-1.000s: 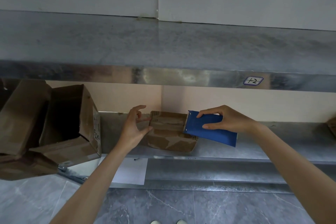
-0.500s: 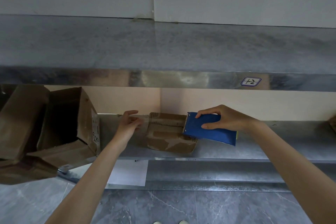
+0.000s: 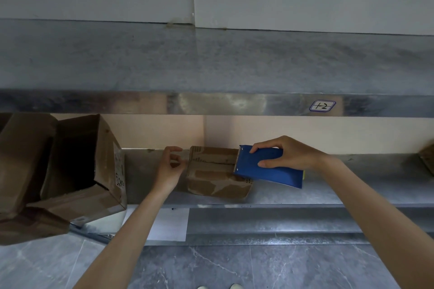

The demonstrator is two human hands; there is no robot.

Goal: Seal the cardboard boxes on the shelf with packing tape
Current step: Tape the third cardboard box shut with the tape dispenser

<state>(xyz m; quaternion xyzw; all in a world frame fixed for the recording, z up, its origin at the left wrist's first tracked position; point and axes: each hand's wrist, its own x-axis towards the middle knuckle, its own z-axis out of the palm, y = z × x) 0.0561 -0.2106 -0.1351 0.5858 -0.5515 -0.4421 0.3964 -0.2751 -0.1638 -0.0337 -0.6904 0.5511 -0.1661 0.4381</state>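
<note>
While the small box (image 3: 216, 171) sits on the lower shelf (image 3: 305, 195) with its flaps down and a strip only partly drawn across its top, you look to be midway through sealing it. At its upper right edge your right hand (image 3: 288, 156) grips the blue tape dispenser (image 3: 270, 171). Just left of the box, your left hand (image 3: 168, 169) pinches what looks like the tape end (image 3: 180, 159). Farther left, the larger boxes (image 3: 89, 166) gape open, still unsealed. Print on the small box and the open boxes' label is unreadable. Above and right, a sticker (image 3: 322, 106) reads "1-2".
</note>
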